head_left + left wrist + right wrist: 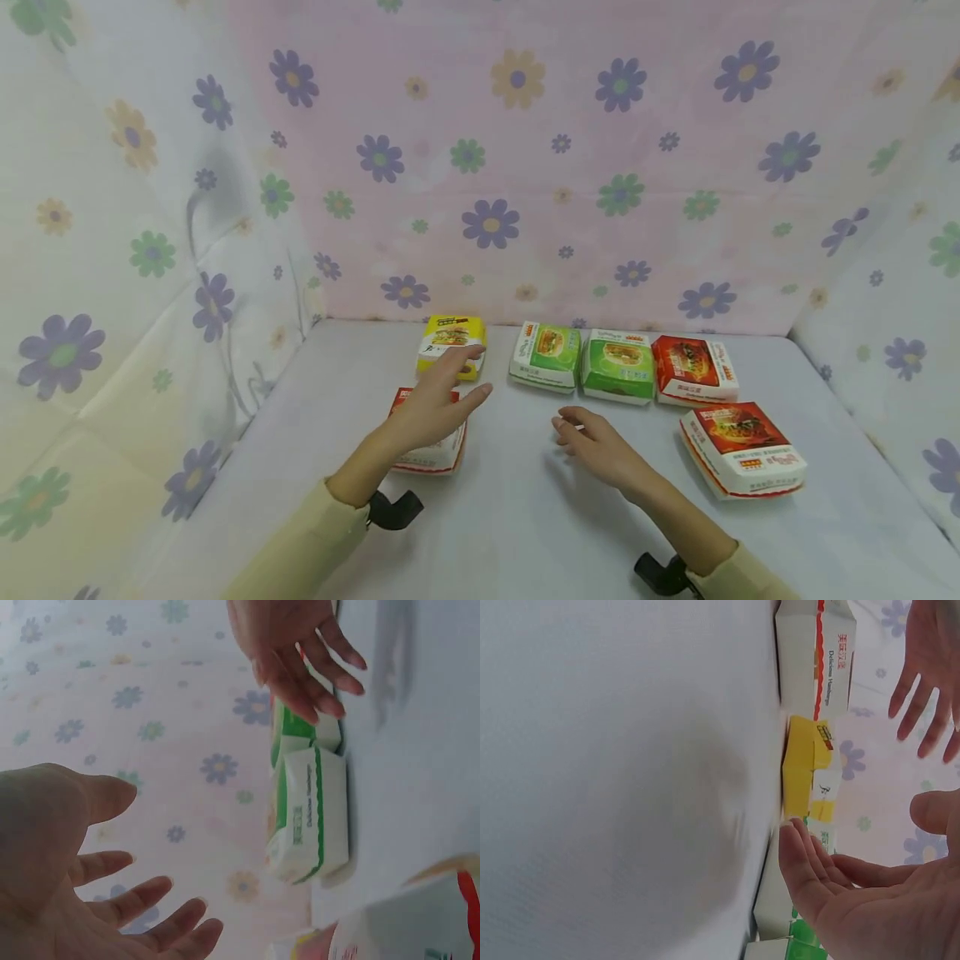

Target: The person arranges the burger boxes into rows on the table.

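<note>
My left hand [431, 407] hovers over a red and white burger box [431, 458] at the left, partly hiding it, fingers spread and holding nothing. Just beyond its fingertips stands a yellow burger box [452, 333]. My right hand [600, 450] is above the middle of the table, fingers loosely bent, with nothing between them. Two green and white burger boxes, the left one [546, 357] and the right one [618, 367], sit side by side at the back. In the left wrist view my left palm [37, 855] faces the gap between the hands.
Right of the green boxes sits a red burger box [695, 371], and nearer the front right another red burger box [744, 450]. The white table [495, 533] is bordered by flowered cloth [555, 242] at the back and both sides. Wrist cameras [395, 510] are strapped on both arms.
</note>
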A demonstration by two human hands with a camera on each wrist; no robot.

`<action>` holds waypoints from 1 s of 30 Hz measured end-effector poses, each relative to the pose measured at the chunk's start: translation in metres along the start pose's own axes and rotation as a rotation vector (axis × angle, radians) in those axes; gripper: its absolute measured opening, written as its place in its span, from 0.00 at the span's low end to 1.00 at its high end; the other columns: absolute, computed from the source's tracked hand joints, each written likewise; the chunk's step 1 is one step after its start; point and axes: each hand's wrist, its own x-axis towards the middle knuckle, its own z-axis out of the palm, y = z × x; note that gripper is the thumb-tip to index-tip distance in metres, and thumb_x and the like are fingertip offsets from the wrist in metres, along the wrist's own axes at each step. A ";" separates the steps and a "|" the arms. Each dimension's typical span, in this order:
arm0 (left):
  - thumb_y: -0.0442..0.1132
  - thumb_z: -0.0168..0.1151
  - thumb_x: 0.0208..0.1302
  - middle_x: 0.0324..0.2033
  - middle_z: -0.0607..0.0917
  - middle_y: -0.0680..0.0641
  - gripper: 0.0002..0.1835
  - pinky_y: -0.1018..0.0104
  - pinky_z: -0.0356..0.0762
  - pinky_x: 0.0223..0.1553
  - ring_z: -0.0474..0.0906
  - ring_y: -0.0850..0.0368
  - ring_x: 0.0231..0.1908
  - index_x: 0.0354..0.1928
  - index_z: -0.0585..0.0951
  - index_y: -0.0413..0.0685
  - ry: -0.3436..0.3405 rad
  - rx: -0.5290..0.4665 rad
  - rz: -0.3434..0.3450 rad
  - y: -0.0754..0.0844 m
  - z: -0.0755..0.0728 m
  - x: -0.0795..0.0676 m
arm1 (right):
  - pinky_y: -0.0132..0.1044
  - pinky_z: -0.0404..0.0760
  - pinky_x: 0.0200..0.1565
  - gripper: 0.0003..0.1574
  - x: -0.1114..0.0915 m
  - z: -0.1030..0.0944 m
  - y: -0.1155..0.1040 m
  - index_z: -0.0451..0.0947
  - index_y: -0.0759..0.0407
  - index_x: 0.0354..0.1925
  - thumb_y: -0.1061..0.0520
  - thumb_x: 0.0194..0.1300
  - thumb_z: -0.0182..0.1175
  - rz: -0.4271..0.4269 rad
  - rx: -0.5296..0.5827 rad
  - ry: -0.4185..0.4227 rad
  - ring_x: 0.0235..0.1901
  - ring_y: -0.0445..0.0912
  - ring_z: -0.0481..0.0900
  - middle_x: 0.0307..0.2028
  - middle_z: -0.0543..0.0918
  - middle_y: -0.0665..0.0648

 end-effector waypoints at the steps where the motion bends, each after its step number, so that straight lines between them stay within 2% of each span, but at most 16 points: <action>1: 0.47 0.62 0.74 0.70 0.70 0.48 0.31 0.48 0.74 0.65 0.72 0.49 0.65 0.75 0.65 0.52 0.002 -0.020 -0.016 0.003 0.005 0.006 | 0.52 0.83 0.53 0.35 0.001 -0.002 0.001 0.66 0.67 0.70 0.44 0.80 0.52 0.013 0.001 0.005 0.50 0.53 0.84 0.60 0.78 0.64; 5: 0.46 0.61 0.74 0.68 0.71 0.42 0.32 0.48 0.74 0.65 0.72 0.44 0.65 0.76 0.64 0.48 0.018 -0.098 -0.061 0.010 0.030 0.027 | 0.51 0.83 0.54 0.40 0.006 -0.006 0.005 0.63 0.67 0.73 0.41 0.79 0.52 0.055 -0.003 0.033 0.53 0.53 0.82 0.61 0.76 0.64; 10: 0.48 0.60 0.75 0.69 0.69 0.38 0.34 0.44 0.72 0.64 0.69 0.38 0.67 0.77 0.61 0.46 0.054 -0.179 -0.121 0.016 0.054 0.045 | 0.52 0.81 0.56 0.41 0.013 -0.010 0.007 0.60 0.70 0.74 0.41 0.80 0.50 0.057 0.005 0.066 0.58 0.58 0.79 0.65 0.72 0.69; 15: 0.46 0.58 0.75 0.69 0.69 0.35 0.34 0.39 0.67 0.66 0.66 0.37 0.68 0.76 0.62 0.41 0.176 -0.273 -0.213 0.017 0.072 0.062 | 0.56 0.76 0.62 0.42 0.019 -0.012 0.009 0.57 0.71 0.75 0.41 0.80 0.49 0.069 0.016 0.088 0.66 0.63 0.72 0.69 0.68 0.71; 19: 0.44 0.58 0.75 0.70 0.66 0.32 0.34 0.39 0.61 0.70 0.62 0.36 0.70 0.76 0.61 0.39 0.252 -0.339 -0.317 0.014 0.089 0.072 | 0.57 0.75 0.64 0.42 0.026 -0.011 0.012 0.55 0.73 0.75 0.44 0.81 0.49 0.075 0.028 0.101 0.67 0.65 0.70 0.70 0.67 0.74; 25: 0.48 0.54 0.77 0.74 0.60 0.33 0.36 0.41 0.57 0.73 0.56 0.36 0.74 0.79 0.55 0.41 0.280 -0.394 -0.466 0.003 0.111 0.083 | 0.59 0.72 0.65 0.42 0.032 -0.008 0.015 0.51 0.75 0.75 0.47 0.81 0.49 0.078 0.047 0.110 0.69 0.69 0.65 0.71 0.63 0.76; 30: 0.48 0.51 0.78 0.74 0.60 0.30 0.36 0.43 0.55 0.75 0.56 0.36 0.75 0.79 0.54 0.39 0.267 -0.406 -0.492 -0.007 0.120 0.090 | 0.60 0.72 0.65 0.44 0.036 -0.005 0.013 0.48 0.75 0.76 0.46 0.81 0.49 0.063 0.065 0.110 0.71 0.70 0.63 0.73 0.58 0.78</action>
